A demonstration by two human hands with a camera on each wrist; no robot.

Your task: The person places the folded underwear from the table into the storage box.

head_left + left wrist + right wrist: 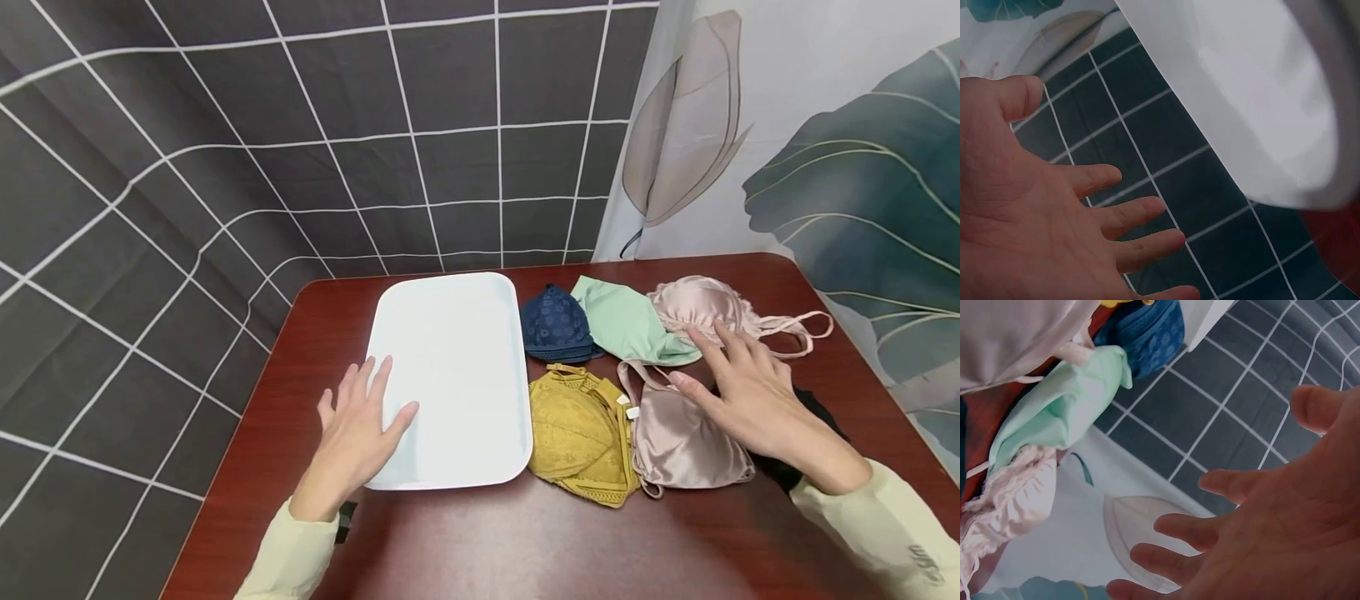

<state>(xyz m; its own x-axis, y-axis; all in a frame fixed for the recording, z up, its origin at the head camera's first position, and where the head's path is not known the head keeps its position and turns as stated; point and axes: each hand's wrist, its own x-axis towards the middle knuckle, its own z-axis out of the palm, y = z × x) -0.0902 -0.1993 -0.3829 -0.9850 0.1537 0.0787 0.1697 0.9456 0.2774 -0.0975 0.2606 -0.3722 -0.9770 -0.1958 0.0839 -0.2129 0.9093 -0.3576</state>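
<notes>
My left hand (358, 433), fingers spread and holding nothing, hovers over the left edge of a white tray (457, 383). Over the bras on the right, my right hand (757, 400) is spread too, with nothing in its grasp. Beside the tray lie a navy bra (557, 325) and a mustard-yellow lace bra (577, 429). A mint-green bra (630, 321) and a pale pink satin bra (697, 302) lie farther back. Nearest the right hand is a mauve satin bra (693, 442). A black garment (780, 471) is partly hidden under the right wrist.
Everything rests on a reddish-brown table (495, 542) with rounded back corners. A dark curtain with white grid lines (450, 167) hangs behind and to the left. A pale leaf-print curtain (795, 83) hangs at the back right.
</notes>
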